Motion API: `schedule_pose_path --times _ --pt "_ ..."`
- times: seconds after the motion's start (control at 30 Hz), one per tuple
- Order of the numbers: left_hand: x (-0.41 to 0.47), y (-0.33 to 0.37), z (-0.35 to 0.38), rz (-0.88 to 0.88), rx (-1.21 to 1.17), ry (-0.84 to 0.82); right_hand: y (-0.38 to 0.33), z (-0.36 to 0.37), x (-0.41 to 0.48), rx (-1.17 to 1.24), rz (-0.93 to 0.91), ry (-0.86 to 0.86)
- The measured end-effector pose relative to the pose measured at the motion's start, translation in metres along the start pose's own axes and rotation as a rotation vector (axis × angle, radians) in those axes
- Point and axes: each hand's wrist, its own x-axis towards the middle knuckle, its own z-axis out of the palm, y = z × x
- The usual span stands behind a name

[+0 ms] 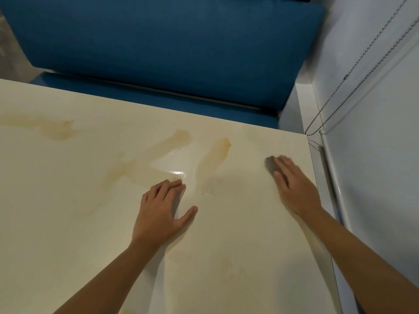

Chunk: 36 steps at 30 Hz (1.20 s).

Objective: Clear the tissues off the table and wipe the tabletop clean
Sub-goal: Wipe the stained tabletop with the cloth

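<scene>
— at three o'clock on the table [68, 200], your right hand [292, 184] presses a dark cloth [271, 166] flat. wiping step?
— yes; no tissues show. your left hand [161, 209] rests spread at six. next, sweep to the stains [215, 159] at twelve.

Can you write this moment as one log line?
step: wiping | right hand: presses small dark grey cloth on cream tabletop | left hand: flat on tabletop

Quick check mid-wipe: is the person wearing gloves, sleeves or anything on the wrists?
No. The left hand and right hand are bare: no gloves, rings or watch showing. The left forearm and right forearm are uncovered to the picture's lower edge; no sleeve is in view. The right hand is slightly blurred.
</scene>
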Motion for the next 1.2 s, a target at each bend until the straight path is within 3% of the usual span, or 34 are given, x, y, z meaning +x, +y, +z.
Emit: schedule_pose_path --times 0.23,0.4,0.53,0.77,1.03,1.13,1.2 --pt "0.001 0.001 0.0 -0.002 0.022 0.0 -0.009 0.008 0.049 -0.068 0.32 0.088" --pt "0.0 0.0 -0.001 -0.001 0.032 -0.027 -0.046 0.027 0.036 -0.07 0.085 -0.013" --pt "0.0 0.002 -0.001 0.002 0.054 -0.036 -0.035 0.014 0.01 -0.005 -0.017 -0.044" --pt "0.033 -0.016 -0.006 -0.011 0.087 -0.017 0.016 -0.004 0.026 -0.011 0.198 0.057" --pt "0.047 -0.018 -0.004 -0.095 0.137 -0.07 0.01 0.004 0.072 -0.075 0.361 0.162" --pt "0.047 -0.019 -0.002 -0.108 0.114 -0.056 -0.011 0.015 0.08 -0.048 0.335 0.161" --pt "0.047 -0.02 -0.001 -0.109 0.109 -0.054 -0.026 0.023 0.074 -0.056 0.223 0.117"
